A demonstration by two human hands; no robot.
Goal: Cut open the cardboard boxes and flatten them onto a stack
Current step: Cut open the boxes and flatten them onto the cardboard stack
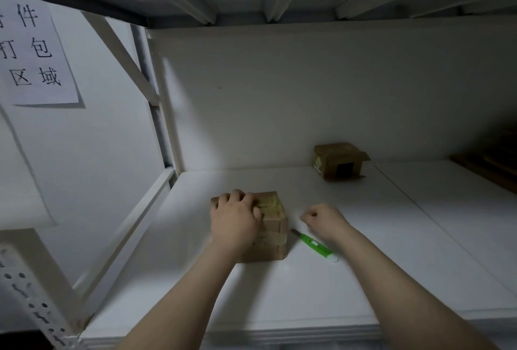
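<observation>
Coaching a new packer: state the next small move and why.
Likely, the right hand picks up the green utility knife lying just beside it: the left hand holds the taped cardboard box, the tape looks intact, and the right hand holds nothing.

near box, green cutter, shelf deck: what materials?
near box: brown cardboard, matte, wrapped with glossier tape bands. green cutter: likely plastic body, smooth, slight sheen. shelf deck: smooth white board, laminate or painted, unclear which.
</observation>
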